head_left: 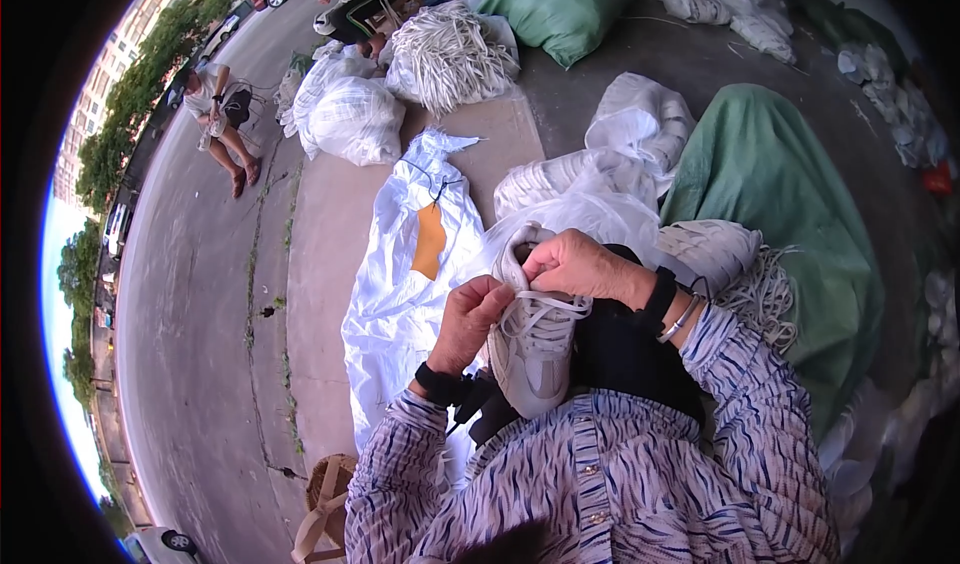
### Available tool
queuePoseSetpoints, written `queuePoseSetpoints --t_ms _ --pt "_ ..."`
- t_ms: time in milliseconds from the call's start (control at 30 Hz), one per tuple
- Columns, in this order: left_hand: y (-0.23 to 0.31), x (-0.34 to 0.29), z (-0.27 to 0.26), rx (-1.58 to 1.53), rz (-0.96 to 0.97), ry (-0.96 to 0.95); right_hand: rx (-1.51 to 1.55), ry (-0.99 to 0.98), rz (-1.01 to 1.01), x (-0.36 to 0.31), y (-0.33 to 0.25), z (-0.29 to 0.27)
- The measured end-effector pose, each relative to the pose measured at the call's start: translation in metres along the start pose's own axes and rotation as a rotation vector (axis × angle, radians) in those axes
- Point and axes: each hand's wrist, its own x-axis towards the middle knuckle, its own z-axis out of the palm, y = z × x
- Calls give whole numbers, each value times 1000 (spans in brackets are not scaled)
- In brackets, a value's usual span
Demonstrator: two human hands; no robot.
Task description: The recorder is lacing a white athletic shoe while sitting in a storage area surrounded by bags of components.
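Note:
A white and grey sneaker (535, 359) rests on my lap, its toe toward me and its opening away. White shoelace (548, 311) criss-crosses its tongue. At the left of the upper eyelets, my left hand (470, 316) is closed, thumb and finger pinching the lace. My right hand (580, 267) bends over the shoe's opening from the right, its fingertips also pinched on the lace near the top eyelets. The exact grip of those fingertips is partly hidden. Both wrists wear black bands.
A white plastic sheet (385, 304) with an orange-yellow piece (429, 242) lies left of my lap. White bundles (640, 119), loose laces (765, 299) and a green sack (775, 224) crowd the right. Farther off are a lace heap (452, 59) and a seated person (222, 114).

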Motion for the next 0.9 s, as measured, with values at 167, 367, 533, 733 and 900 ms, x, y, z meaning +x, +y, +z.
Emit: queuePoseSetpoints --t_ms 167,367,533,733,900 --pt "-5 -1 2 78 95 47 3 23 -22 -5 -2 4" --pt "14 18 -11 135 32 -123 -89 103 -61 -9 1 6" --pt "14 22 -11 77 -146 -119 -468 150 41 -7 -14 15" --pt "16 14 -16 64 -192 -140 -668 379 -48 -17 -10 -15" --pt "19 9 -10 134 -214 -82 -697 484 125 -46 38 -66"
